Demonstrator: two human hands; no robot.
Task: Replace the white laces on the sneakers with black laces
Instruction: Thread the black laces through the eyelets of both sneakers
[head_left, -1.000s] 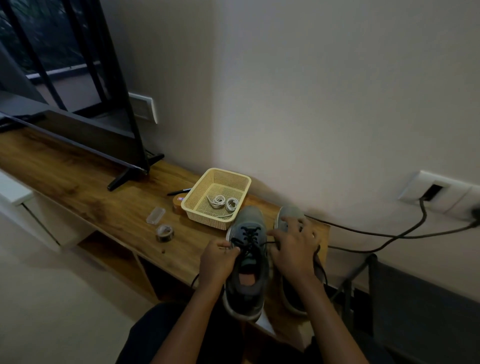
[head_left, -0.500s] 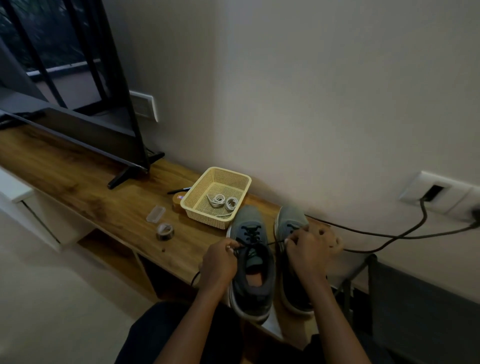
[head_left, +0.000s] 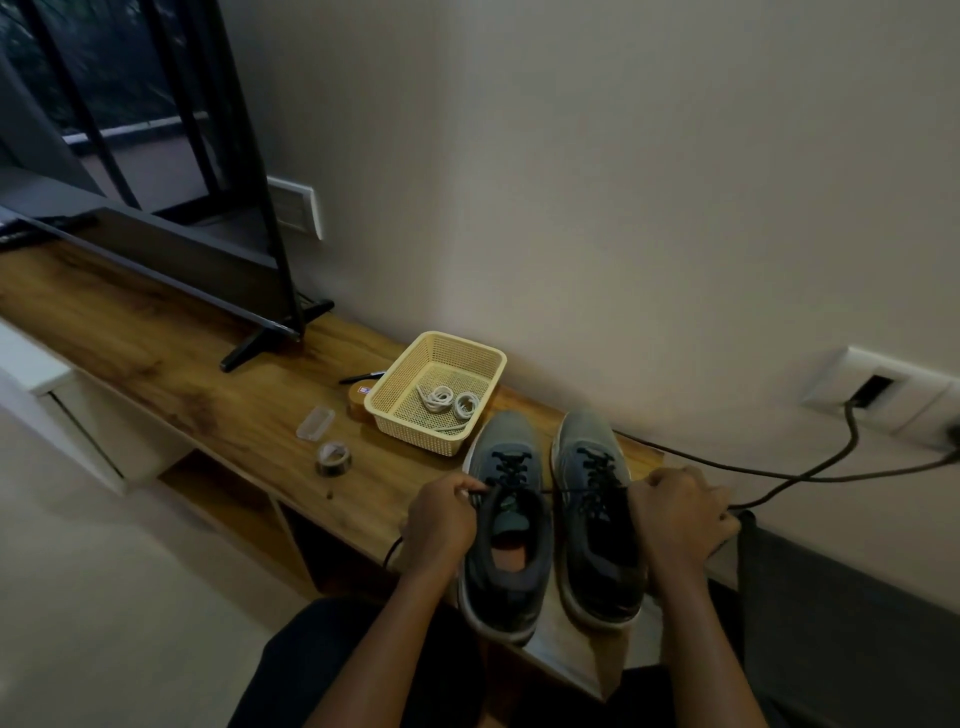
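Observation:
Two grey sneakers stand side by side on the wooden shelf, toes toward the wall. The left sneaker (head_left: 506, 525) carries a black lace (head_left: 511, 467) through its front eyelets. My left hand (head_left: 441, 519) pinches one end of that lace at the shoe's left side. My right hand (head_left: 680, 514) grips the other end, pulled taut across the right sneaker (head_left: 597, 509), which is laced in black. Coiled white laces (head_left: 449, 402) lie in the yellow basket (head_left: 395, 389).
A tape roll (head_left: 334, 458), a small clear case (head_left: 315, 423) and a pen (head_left: 363, 376) lie left of the basket. A TV on a stand (head_left: 208, 270) fills the shelf's left. A black cable (head_left: 779, 470) runs from the wall socket (head_left: 878, 389) past my right hand.
My right hand has moved rightward off the right sneaker, drawing the black lace taut. My left hand has kept its pinch at the left shoe's side.

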